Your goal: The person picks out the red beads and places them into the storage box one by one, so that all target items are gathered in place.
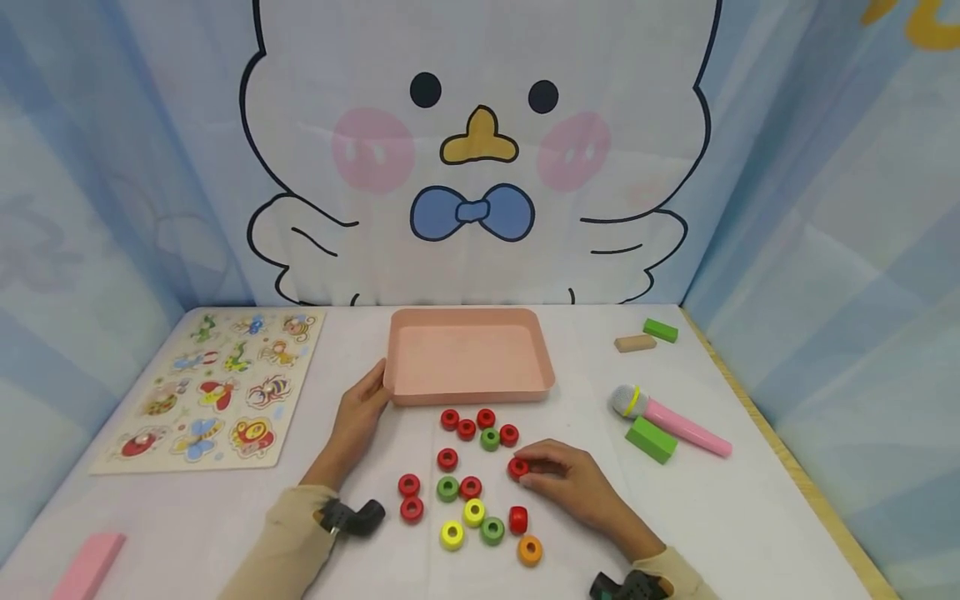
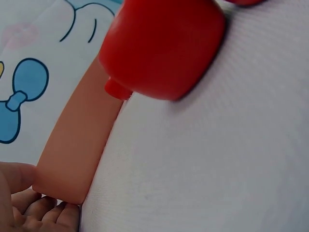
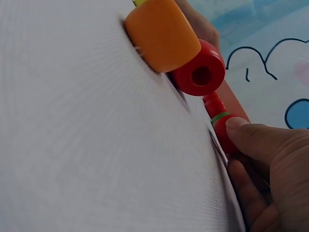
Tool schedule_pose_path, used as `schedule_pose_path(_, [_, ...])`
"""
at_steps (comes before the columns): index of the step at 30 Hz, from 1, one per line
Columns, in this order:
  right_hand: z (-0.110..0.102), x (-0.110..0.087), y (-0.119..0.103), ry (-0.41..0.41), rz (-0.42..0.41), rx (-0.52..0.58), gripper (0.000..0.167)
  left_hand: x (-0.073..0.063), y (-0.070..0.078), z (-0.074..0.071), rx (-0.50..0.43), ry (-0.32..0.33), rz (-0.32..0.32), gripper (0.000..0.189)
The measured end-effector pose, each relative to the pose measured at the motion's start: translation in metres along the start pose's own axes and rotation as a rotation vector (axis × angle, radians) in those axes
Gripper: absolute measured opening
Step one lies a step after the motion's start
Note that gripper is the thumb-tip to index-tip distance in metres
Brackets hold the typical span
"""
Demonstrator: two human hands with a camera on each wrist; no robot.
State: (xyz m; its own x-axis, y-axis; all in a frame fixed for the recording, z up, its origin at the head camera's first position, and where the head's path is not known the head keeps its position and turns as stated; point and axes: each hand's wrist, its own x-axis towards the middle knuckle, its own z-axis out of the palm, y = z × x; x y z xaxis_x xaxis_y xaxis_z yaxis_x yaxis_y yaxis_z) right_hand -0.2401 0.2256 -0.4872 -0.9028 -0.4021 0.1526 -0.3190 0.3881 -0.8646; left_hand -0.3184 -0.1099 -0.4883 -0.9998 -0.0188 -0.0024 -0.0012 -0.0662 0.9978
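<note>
Several round beads with holes lie scattered on the white table, among them red ones, a green bead, a yellow bead and an orange bead. My right hand pinches a red bead between thumb and fingers, low over the cloth; the right wrist view shows the thumb pressed on it. Behind the beads stands a shallow pink tray with a bare floor. At its near left corner, my left hand grips the tray wall, thumb at the rim and fingers bent against the side.
A wooden picture board with insects lies at the left. To the right are a pink toy microphone, a large green block, a small green block and a tan block. A pink block sits front left.
</note>
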Motion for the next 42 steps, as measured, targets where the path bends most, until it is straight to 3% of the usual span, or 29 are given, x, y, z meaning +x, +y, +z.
schedule_pose_path(11, [-0.008,0.003,-0.009,0.046,0.041,0.048,0.032,-0.002,0.003,0.000,0.049,-0.001,-0.009,0.058])
schedule_pose_path(16, [-0.019,0.022,-0.018,0.029,0.021,0.013,0.032,-0.004,0.000,0.001,0.053,-0.004,0.007,0.057])
schedule_pose_path(22, [-0.027,0.077,-0.040,0.033,0.005,-0.067,0.034,-0.002,-0.002,0.000,0.050,-0.003,0.037,0.056])
schedule_pose_path(27, [-0.023,0.139,-0.050,0.030,0.027,-0.071,0.035,0.000,-0.004,0.001,0.031,0.010,0.035,0.056])
schedule_pose_path(36, [0.022,0.229,-0.023,0.012,0.151,-0.039,0.038,-0.002,-0.010,0.003,0.026,0.026,0.119,0.054])
schedule_pose_path(42, [0.049,0.271,-0.014,-0.024,0.134,-0.028,0.035,-0.003,-0.008,0.004,0.021,0.030,0.145,0.053])
